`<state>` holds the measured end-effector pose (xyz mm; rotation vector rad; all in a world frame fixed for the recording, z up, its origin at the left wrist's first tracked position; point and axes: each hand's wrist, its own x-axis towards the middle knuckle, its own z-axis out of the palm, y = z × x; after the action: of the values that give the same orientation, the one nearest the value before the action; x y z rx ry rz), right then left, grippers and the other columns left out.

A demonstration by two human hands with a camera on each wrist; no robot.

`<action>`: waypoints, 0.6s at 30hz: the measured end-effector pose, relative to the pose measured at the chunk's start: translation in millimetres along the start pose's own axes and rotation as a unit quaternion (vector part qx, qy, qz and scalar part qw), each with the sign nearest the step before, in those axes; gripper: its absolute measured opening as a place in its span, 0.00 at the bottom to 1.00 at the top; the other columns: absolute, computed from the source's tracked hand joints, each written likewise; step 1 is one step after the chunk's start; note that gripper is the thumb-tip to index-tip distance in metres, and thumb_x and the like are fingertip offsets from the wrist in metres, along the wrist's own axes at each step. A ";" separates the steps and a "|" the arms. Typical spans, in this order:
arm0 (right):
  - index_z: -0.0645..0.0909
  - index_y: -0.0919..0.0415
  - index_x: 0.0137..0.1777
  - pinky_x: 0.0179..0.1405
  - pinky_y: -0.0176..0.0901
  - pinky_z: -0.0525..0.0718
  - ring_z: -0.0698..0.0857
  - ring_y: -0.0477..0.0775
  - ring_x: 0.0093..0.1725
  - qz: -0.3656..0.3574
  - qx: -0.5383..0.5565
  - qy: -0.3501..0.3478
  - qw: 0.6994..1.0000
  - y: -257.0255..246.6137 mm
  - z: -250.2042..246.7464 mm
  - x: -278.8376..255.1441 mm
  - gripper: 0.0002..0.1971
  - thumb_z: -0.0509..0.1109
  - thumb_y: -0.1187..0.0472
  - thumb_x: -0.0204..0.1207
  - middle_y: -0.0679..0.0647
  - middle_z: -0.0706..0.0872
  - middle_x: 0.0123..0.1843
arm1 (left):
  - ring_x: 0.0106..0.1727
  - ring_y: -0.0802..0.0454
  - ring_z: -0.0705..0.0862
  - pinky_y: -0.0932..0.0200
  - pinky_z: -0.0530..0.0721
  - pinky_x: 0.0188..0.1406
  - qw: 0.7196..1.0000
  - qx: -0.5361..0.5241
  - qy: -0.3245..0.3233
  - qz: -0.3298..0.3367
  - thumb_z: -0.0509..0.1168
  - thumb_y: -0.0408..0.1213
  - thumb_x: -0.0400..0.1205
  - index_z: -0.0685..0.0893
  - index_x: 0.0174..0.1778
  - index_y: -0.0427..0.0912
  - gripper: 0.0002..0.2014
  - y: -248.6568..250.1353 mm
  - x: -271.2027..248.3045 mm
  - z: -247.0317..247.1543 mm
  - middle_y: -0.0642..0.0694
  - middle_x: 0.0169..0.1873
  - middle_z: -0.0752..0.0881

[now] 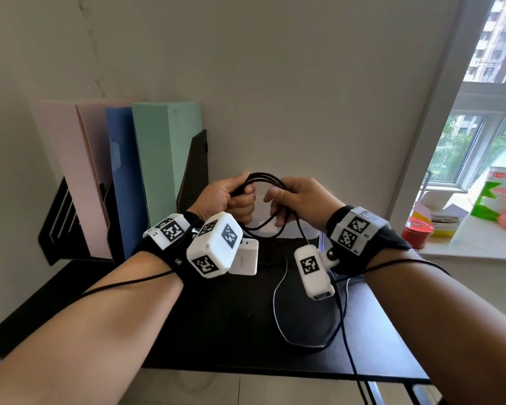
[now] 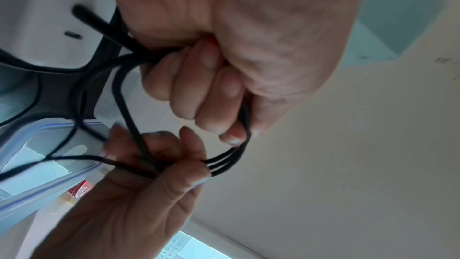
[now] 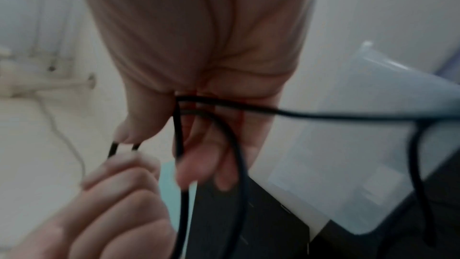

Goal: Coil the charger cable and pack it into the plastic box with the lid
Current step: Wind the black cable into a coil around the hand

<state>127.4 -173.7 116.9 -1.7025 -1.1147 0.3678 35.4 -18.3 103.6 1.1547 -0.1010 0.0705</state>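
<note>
Both hands up over the black desk (image 1: pixel 216 331), facing each other. Left hand (image 1: pixel 225 197) fisted tight on one side of the black charger cable (image 1: pixel 263 178), several loops bunched through its curled fingers (image 2: pixel 199 90). Right hand (image 1: pixel 298 200) pinches the opposite side of the coil, thumb over strands. Slack trails below the fingers. Plastic box with lid (image 3: pixel 373 145) just beneath the hands, shut

matt black cable (image 1: pixel 263 178), translucent plastic box (image 3: pixel 368 145)

Left hand (image 1: pixel 227 198) and right hand (image 1: pixel 300 200) raised close together, fingers curled.
</note>
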 end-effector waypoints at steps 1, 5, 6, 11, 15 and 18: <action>0.81 0.61 0.41 0.24 0.36 0.81 0.81 0.46 0.19 0.009 0.021 0.011 1.000 2.4 0.8 0.2 0.11 0.63 0.57 0.82 0.54 0.84 0.28 | 0.10 0.61 0.61 0.65 0.57 0.16 1.000 0.000 0.005 0.005 0.46 0.49 0.85 0.75 0.29 0.43 0.23 -1.1 0.2 0.6 0.55 0.10 0.65; 0.74 0.60 0.31 0.19 0.37 0.71 0.70 0.46 0.17 0.011 0.079 0.067 0.995 6.0 6.4 6.3 0.20 0.57 0.54 0.84 0.53 0.75 0.22 | 0.12 0.61 0.61 0.67 0.60 0.18 0.999 0.030 0.008 0.015 0.48 0.50 0.85 0.78 0.35 0.43 0.21 -4.5 3.0 7.5 0.55 0.12 0.65; 0.71 0.58 0.30 0.20 0.37 0.70 0.68 0.46 0.18 0.014 0.097 0.073 0.993 5.3 7.7 7.6 0.21 0.56 0.53 0.84 0.52 0.73 0.21 | 0.13 0.61 0.62 0.67 0.61 0.18 0.999 0.032 0.009 0.013 0.48 0.49 0.86 0.78 0.34 0.43 0.21 -5.1 3.9 9.5 0.55 0.12 0.65; 0.71 0.58 0.32 0.37 0.43 0.85 0.68 0.46 0.21 0.077 0.297 0.038 0.951 -2.6 9.8 9.3 0.21 0.54 0.48 0.84 0.47 0.68 0.20 | 0.13 0.63 0.64 0.70 0.67 0.16 0.999 -0.035 0.017 0.005 0.48 0.44 0.87 0.74 0.33 0.44 0.18 -3.9 6.7 12.1 0.55 0.14 0.67; 0.77 0.59 0.41 0.16 0.31 0.65 0.59 0.42 0.17 0.086 0.353 0.009 0.931 -7.4 7.0 8.4 0.22 0.50 0.45 0.85 0.45 0.61 0.18 | 0.12 0.63 0.66 0.71 0.67 0.14 0.996 -0.084 0.011 0.002 0.47 0.43 0.86 0.74 0.35 0.43 0.17 2.4 6.2 10.1 0.53 0.14 0.68; 0.80 0.61 0.46 0.20 0.32 0.67 0.61 0.45 0.21 0.064 0.284 -0.005 0.957 -5.4 4.5 7.4 0.20 0.51 0.50 0.86 0.48 0.62 0.23 | 0.10 0.62 0.65 0.71 0.62 0.13 0.994 -0.105 0.019 0.014 0.50 0.45 0.85 0.78 0.32 0.43 0.19 6.2 7.5 5.5 0.53 0.13 0.68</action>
<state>125.5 -164.8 121.5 -1.2594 -0.8027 0.7061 41.9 -20.8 112.3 0.9408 -0.0898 0.1043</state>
